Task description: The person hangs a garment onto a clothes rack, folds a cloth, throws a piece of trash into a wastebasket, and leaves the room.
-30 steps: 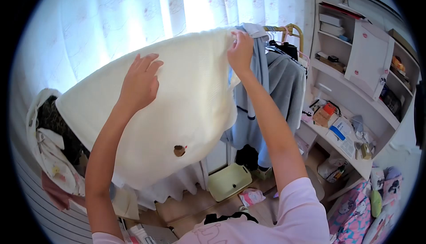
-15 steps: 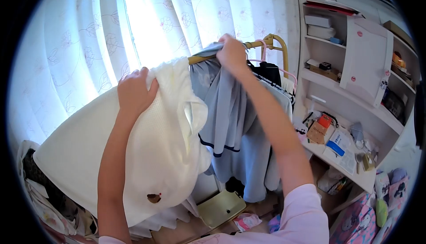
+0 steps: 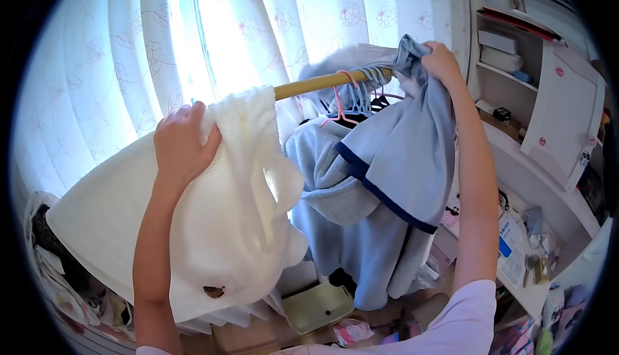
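A cream-white blanket (image 3: 225, 213) with a small brown bear motif drapes over a yellow clothes rail (image 3: 313, 85). My left hand (image 3: 186, 137) is closed over its upper edge, fingertips hidden behind the fold. Up at the right, my right hand (image 3: 442, 63) grips a bunched blue-grey garment with navy trim (image 3: 412, 155). Part of this cloth hangs from the hand, and a blurred part trails behind the rail. Below it a light grey-blue hooded top (image 3: 342, 213) hangs among pink and blue hangers (image 3: 345, 100).
Behind the rail hang pale floral curtains (image 3: 271, 26). At right stands a white desk with shelves (image 3: 516, 87), cluttered with papers and small items. A pale yellow-green box (image 3: 317, 310) is on the floor, and piled cloth items (image 3: 71, 284) sit at lower left.
My right hand has lifted the blue-grey garment off the rail and moved it right, uncovering the hangers and hooded top. My left hand stays on the blanket. The view has shifted slightly.
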Tool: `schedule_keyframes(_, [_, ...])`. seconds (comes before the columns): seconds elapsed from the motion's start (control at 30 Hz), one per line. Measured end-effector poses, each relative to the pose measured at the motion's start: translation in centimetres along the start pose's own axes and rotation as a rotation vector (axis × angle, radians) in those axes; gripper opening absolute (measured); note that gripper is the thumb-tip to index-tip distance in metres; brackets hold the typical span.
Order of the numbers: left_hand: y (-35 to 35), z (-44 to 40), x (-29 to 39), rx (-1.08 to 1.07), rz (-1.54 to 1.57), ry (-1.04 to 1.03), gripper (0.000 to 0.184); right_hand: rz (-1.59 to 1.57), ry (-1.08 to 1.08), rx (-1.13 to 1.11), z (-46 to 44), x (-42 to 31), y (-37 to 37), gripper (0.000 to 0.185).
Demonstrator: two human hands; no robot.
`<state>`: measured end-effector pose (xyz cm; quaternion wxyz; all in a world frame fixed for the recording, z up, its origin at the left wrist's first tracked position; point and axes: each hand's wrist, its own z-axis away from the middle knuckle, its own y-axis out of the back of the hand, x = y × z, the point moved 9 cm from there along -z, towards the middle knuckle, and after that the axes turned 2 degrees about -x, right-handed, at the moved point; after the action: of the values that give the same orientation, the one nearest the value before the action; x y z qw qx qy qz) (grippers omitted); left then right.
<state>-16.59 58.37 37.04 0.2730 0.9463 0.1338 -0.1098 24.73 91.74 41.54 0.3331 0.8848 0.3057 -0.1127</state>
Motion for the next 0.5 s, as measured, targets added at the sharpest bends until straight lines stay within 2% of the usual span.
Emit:
schedule_keyframes(0.1, [0.0, 0.0, 0.2, -0.014, -0.008, 0.009, 0.041, 0.069, 0.025, -0.229, 2.9, -2.0, -0.7, 0.055])
schedule_keyframes(0.2, [-0.2, 0.1, 0.1, 0.012, -0.005, -0.003, 0.043, 0.492, 0.021, 0.052, 7.9, -7.0, 2.5, 0.050])
schedule_keyframes(0.27, [-0.1, 0.0, 0.1, 0.007, -0.001, -0.002, 0.044, 0.486, 0.153, 0.220, 9.9, -12.1, 2.6, 0.042])
schedule_keyframes(0.3, [0.0, 0.0, 0.2, -0.016, 0.003, 0.007, 0.044, 0.311, 0.291, 0.267, 10.6, -14.5, 1.9, 0.036])
schedule_keyframes(0.33, [0.0, 0.0, 0.3, -0.040, 0.009, 0.017, 0.044, -0.129, 0.452, 0.151, 12.1, -17.5, 0.8, 0.025])
schedule_keyframes(0.37, [0.0, 0.0, 0.3, -0.040, 0.014, 0.021, 0.045, -0.340, 0.447, -0.062, 13.5, -20.5, -1.2, 0.027])
schedule_keyframes(0.4, [0.0, 0.0, 0.2, -0.041, 0.019, 0.024, 0.045, -0.463, 0.343, -0.311, 14.8, -22.5, -4.0, 0.040])
schedule_keyframes(0.43, [-0.1, 0.1, 0.1, -0.042, 0.024, 0.028, 0.046, -0.586, 0.329, -0.550, 16.0, -24.4, -8.1, 0.051])
schedule_keyframes(0.5, [0.1, 0.2, 0.1, -0.038, 0.043, 0.016, 0.046, -0.845, 0.246, -0.619, 17.5, -26.7, -11.9, 0.050])
